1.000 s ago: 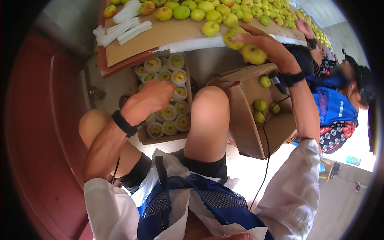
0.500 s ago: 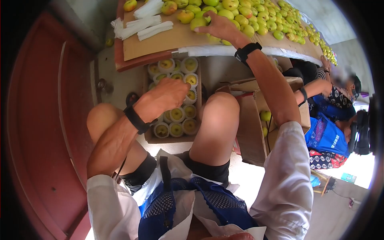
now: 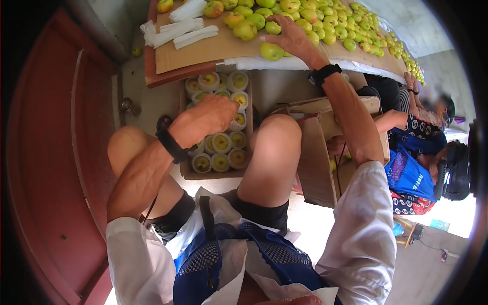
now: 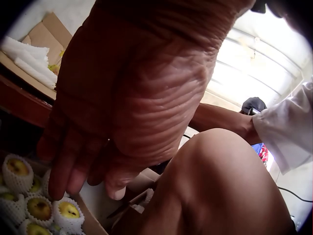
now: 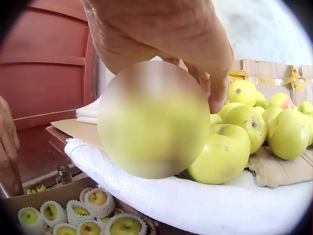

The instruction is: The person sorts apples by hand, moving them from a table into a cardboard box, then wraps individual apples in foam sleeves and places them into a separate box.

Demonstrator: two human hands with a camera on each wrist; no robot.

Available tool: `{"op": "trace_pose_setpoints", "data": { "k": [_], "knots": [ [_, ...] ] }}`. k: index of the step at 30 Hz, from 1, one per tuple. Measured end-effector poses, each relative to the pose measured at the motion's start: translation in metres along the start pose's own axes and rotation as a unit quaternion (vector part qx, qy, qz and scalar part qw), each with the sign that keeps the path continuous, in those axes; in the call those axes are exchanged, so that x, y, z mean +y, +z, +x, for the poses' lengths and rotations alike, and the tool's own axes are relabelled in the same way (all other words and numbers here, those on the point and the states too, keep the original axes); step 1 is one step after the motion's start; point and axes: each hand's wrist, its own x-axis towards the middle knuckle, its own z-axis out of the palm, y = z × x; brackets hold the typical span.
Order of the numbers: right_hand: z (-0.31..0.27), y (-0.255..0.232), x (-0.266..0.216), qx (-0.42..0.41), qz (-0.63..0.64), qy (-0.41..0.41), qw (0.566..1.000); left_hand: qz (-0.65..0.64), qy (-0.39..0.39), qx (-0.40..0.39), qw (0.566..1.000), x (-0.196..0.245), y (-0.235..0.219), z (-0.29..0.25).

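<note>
My right hand is over the near edge of the apple heap, thumb and fingers spread apart. An apple shows between its thumb and fingertips, and a yellow-green apple sits just below the thumb. In the right wrist view a blurred disc hides part of the grasp; fingertips touch the apples beyond it. My left hand hangs above a carton of apples in white foam nets. Its fingers droop loosely in the left wrist view, holding nothing.
White foam nets lie in stacks on the cardboard-covered table. A tilted cardboard box stands right of my knee, with another person's hand inside. That person wears a blue vest. A red door stands at left.
My right hand held two apples above the table edge, then moved left onto the heap; two apples now rest there beside it, and it has shifted slightly right. The left hand stays over the carton.
</note>
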Motion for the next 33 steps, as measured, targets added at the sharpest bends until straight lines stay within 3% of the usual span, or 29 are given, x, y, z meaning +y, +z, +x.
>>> {"op": "trace_pose_setpoints", "data": {
  "k": [5, 9, 11, 14, 19, 23, 26, 27, 30, 33],
  "knots": [
    [-0.009, 0.003, 0.002, 0.010, 0.031, 0.007, 0.999, 0.017, -0.004, -0.009, 1.000, -0.007, 0.005, 0.004],
    [-0.016, -0.001, 0.018, 0.086, -0.003, -0.069, 0.994, 0.029, -0.020, -0.020, 0.999, -0.003, 0.001, 0.004],
    [-0.026, -0.014, 0.028, 0.104, 0.016, -0.100, 0.989, 0.031, 0.004, 0.021, 0.999, -0.005, 0.006, 0.000],
    [-0.062, -0.047, 0.009, 0.114, 0.172, -0.052, 0.977, 0.010, 0.017, 0.055, 0.998, 0.001, 0.007, -0.004],
    [-0.154, -0.141, -0.063, 0.037, 0.288, 0.055, 0.955, -0.014, 0.028, 0.040, 0.999, 0.015, 0.002, -0.010],
    [-0.224, -0.166, -0.080, -0.005, 0.392, 0.092, 0.915, -0.020, 0.022, 0.022, 0.999, 0.028, 0.001, -0.011],
    [-0.265, -0.182, -0.095, -0.100, 0.221, 0.217, 0.945, -0.010, 0.011, 0.001, 1.000, 0.034, 0.002, -0.009],
    [-0.287, -0.150, -0.067, -0.028, 0.313, 0.104, 0.944, -0.004, -0.002, -0.011, 1.000, 0.037, 0.001, -0.009],
    [-0.300, -0.148, -0.047, -0.220, 0.165, 0.177, 0.945, -0.001, -0.015, -0.020, 1.000, 0.039, 0.001, -0.008],
    [-0.300, -0.113, -0.010, -0.331, 0.103, 0.211, 0.914, -0.002, -0.005, -0.009, 1.000, 0.038, 0.002, -0.010]
  ]
}}
